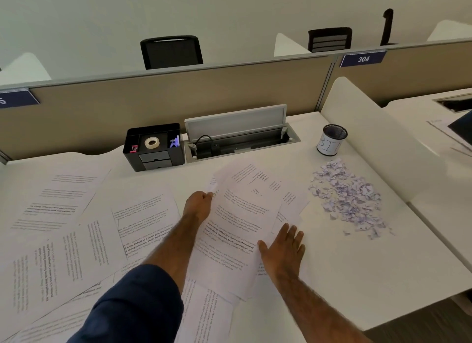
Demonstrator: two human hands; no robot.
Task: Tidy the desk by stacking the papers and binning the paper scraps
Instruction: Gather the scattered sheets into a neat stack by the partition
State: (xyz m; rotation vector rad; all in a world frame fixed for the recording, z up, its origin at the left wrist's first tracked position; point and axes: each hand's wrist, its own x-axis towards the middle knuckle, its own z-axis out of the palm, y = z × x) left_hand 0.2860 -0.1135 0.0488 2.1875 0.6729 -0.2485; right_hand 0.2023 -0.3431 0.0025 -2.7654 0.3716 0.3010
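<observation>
While the left hand [199,202] pinches the left edge of the sheaf [240,215] between thumb and curled fingers, the right hand [283,248] lies flat on the sheaf's lower right edge with its fingers straight and slightly spread; the sheaf rests on the worktop [357,266] directly in front of the cable hatch [240,138], its sheets fanned and misaligned. Each sheet is thin, white and rectangular, printed with blocks of black text, some lines in bold. Loose sheets [63,215] of the same kind overlap at varied angles to the front left of the cable hatch. Paper scraps [350,197] form a flat, irregular heap to the front right of the cable hatch; the pieces are small, torn and crumpled, white with a pale violet cast. The mesh cup [332,139] is cylindrical, of black wire mesh, wrapped in a white hand-lettered label; it stands upright to the right of the cable hatch. The worktop is smooth and white.
</observation>
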